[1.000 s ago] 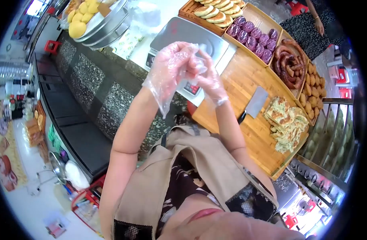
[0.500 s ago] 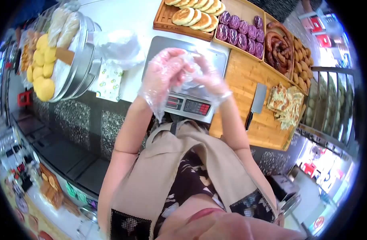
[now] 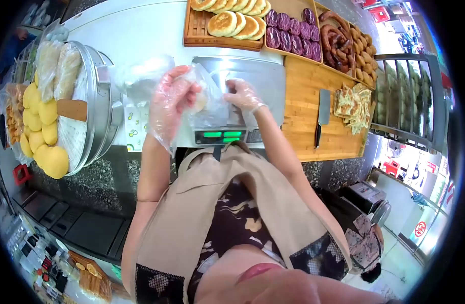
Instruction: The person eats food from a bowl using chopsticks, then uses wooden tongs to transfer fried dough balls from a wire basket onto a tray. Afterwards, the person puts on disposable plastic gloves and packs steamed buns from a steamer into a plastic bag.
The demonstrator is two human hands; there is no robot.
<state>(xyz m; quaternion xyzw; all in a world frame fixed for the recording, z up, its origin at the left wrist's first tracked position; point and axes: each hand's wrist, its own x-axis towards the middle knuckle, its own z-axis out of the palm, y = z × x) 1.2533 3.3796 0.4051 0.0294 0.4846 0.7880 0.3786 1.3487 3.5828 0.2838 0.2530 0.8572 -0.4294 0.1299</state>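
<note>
Both my hands wear clear plastic gloves and are over the steel-topped scale (image 3: 265, 83), whose display is lit green. My left hand (image 3: 172, 99) has its fingers curled on the left side of a clear plastic bag (image 3: 210, 109). My right hand (image 3: 242, 96) is at the bag's right side, its fingertips bent and closed on the thin edge. The bag hangs spread between the hands; a pale patch shows through it by my left fingers, too unclear to name. Behind my left hand lies more crumpled clear plastic (image 3: 136, 76).
A cutting board (image 3: 303, 119) at right bears a cleaver (image 3: 323, 109) and sliced flatbread (image 3: 353, 107). Trays hold flat round cakes (image 3: 223, 24), purple rolls (image 3: 293, 35), sausages (image 3: 336, 45) and brown pieces (image 3: 363, 55). At left, a metal steamer (image 3: 93, 101) stands beside yellow buns (image 3: 42, 121).
The bag has been spread wider between my hands. My left hand has moved left, and my right hand has shifted slightly left. The scale's display now glows green, and the camera view has shifted.
</note>
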